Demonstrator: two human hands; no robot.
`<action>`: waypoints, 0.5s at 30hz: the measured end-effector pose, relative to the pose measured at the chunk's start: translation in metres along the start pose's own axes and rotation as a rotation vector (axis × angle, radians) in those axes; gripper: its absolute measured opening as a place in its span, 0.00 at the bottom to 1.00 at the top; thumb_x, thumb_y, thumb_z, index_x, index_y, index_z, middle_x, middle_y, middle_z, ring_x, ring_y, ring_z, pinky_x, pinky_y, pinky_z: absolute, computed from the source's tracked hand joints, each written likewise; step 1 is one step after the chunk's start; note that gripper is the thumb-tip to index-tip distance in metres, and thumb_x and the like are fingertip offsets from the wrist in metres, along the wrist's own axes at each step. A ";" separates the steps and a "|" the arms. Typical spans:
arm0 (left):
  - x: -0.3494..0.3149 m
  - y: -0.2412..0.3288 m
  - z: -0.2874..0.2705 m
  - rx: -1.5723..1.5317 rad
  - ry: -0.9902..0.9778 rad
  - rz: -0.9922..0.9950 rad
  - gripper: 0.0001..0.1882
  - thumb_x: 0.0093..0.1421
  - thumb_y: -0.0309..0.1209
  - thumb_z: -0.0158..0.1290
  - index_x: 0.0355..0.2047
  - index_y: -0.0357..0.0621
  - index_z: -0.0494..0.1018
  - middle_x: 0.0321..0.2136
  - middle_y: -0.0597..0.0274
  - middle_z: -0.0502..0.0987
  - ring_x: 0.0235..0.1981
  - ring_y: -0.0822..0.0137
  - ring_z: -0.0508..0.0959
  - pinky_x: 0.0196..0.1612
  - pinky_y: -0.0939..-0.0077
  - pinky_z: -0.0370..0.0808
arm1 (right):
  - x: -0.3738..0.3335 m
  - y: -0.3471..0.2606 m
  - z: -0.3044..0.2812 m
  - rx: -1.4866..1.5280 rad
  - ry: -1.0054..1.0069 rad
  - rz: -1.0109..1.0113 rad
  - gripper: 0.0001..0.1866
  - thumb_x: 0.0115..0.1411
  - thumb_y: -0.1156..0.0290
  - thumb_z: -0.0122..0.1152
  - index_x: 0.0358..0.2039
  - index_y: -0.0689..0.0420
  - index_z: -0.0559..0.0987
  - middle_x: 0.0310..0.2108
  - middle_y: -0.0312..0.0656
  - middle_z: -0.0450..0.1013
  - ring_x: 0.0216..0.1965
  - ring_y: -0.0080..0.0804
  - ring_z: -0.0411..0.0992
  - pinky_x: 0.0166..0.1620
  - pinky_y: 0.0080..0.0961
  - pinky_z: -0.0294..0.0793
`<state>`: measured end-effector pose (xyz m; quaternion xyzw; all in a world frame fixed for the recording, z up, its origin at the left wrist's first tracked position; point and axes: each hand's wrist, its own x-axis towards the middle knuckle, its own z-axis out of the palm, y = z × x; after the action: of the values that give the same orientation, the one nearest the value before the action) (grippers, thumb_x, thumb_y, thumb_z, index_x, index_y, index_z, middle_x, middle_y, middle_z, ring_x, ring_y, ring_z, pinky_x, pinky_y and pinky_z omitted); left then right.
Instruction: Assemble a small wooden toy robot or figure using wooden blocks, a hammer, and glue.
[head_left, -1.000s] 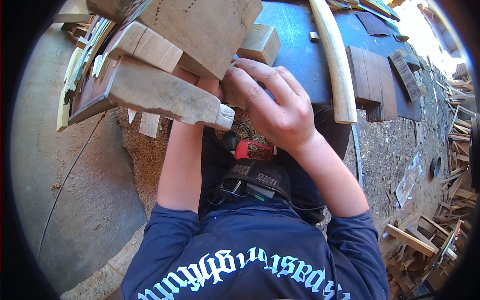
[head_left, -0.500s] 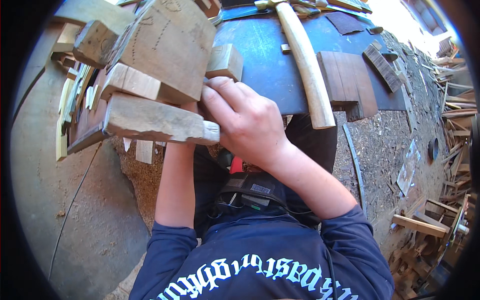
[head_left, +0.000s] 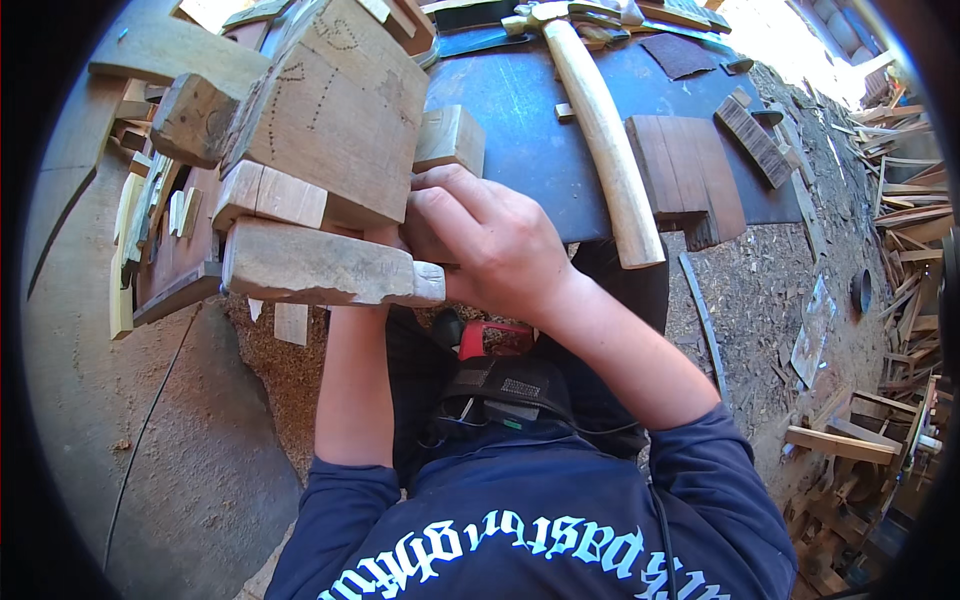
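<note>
A large wooden block [head_left: 335, 110] with rows of dark dots on its face stands upright at the upper left. Against its lower right corner, my right hand [head_left: 495, 225] is closed, its fingers curled on a brown piece of wood [head_left: 425, 235] that is mostly hidden. My left forearm [head_left: 357, 390] goes up behind a rough wooden bar [head_left: 320, 265], which hides nearly all of that hand and its fingers. A paler wooden strip [head_left: 270, 193] lies between bar and block. Just beyond my right fingers sits a small wooden block [head_left: 450, 138].
On the blue work surface [head_left: 510, 95] lies a hammer with a pale wooden handle [head_left: 605, 140]. Right of it are a notched brown board [head_left: 685, 175] and a narrow striped wood piece [head_left: 752, 140]. Scrap wood [head_left: 910, 215] is piled at the far right. A dark cord [head_left: 150, 430] crosses the left floor.
My right hand has shifted slightly, and more of the brown wood under its fingers shows now. The bar and strip appear slightly lower, as the whole view has moved a little.
</note>
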<state>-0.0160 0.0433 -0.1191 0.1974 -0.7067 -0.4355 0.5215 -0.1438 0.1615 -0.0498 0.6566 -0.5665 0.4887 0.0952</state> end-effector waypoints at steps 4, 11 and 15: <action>-0.002 0.004 0.004 -0.008 -0.015 0.000 0.21 0.69 0.39 0.58 0.56 0.41 0.71 0.52 0.59 0.74 0.54 0.69 0.74 0.53 0.70 0.77 | -0.002 0.004 -0.004 0.016 0.008 -0.014 0.17 0.51 0.64 0.73 0.37 0.58 0.76 0.36 0.42 0.74 0.32 0.39 0.78 0.35 0.31 0.80; 0.006 0.035 0.020 -0.168 0.237 -0.031 0.21 0.52 0.14 0.63 0.45 0.39 0.71 0.37 0.57 0.78 0.36 0.66 0.79 0.41 0.67 0.81 | -0.003 0.006 -0.005 0.075 0.009 0.011 0.21 0.48 0.63 0.78 0.38 0.58 0.79 0.39 0.43 0.78 0.34 0.40 0.80 0.36 0.32 0.82; 0.010 0.051 0.023 -0.259 0.157 -0.148 0.19 0.51 0.14 0.62 0.43 0.38 0.72 0.33 0.57 0.80 0.35 0.65 0.80 0.41 0.68 0.79 | -0.003 0.007 -0.006 0.110 0.060 -0.004 0.17 0.48 0.65 0.73 0.35 0.55 0.75 0.33 0.41 0.71 0.28 0.38 0.76 0.31 0.32 0.78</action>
<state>-0.0315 0.0727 -0.0737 0.2136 -0.5851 -0.5434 0.5627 -0.1524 0.1649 -0.0520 0.6471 -0.5346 0.5382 0.0766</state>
